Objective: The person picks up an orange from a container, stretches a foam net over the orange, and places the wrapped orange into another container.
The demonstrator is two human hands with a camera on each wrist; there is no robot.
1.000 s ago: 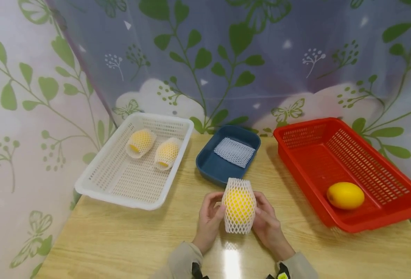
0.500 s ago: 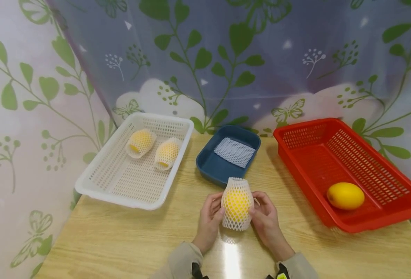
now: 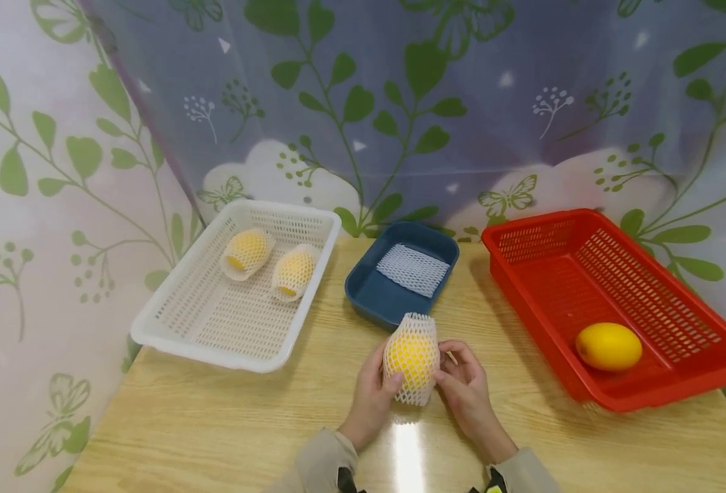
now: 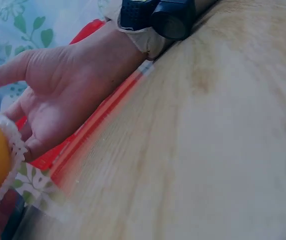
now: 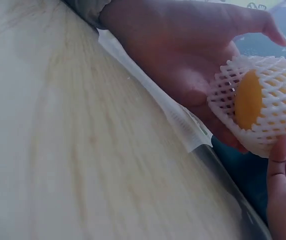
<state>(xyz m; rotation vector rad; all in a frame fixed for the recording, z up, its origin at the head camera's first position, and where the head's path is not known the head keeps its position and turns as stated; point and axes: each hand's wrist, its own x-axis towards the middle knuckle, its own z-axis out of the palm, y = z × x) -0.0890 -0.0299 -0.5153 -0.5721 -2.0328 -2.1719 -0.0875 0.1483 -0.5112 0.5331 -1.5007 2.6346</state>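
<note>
A lemon point(image 3: 414, 359) sits inside a white foam net sleeve point(image 3: 422, 322), held upright above the wooden table. My left hand point(image 3: 370, 397) grips it from the left, thumb across the net's front. On the other side, my right hand point(image 3: 470, 394) pinches the net's right edge with thumb and fingers. In the left wrist view, the right hand point(image 4: 68, 90) is beside the net, its thumb extended. The right wrist view has the left hand point(image 5: 178, 55) behind the net, with bare yellow skin showing at the sleeve's open end; fingertips of the right hand point(image 5: 283, 170) touch it below.
At left, a white basket point(image 3: 215, 357) holds two net-wrapped lemons point(image 3: 247, 252). Behind my hands stands a dark blue tray point(image 3: 363, 298) with a flat foam net point(image 3: 414, 269) in it. The red basket point(image 3: 535, 342) at right contains one bare lemon point(image 3: 608, 346).
The wrapped lemon has shifted slightly left and tilted. My left thumb has come further over its front, while my right hand has moved from around its side to the net's edge.
</note>
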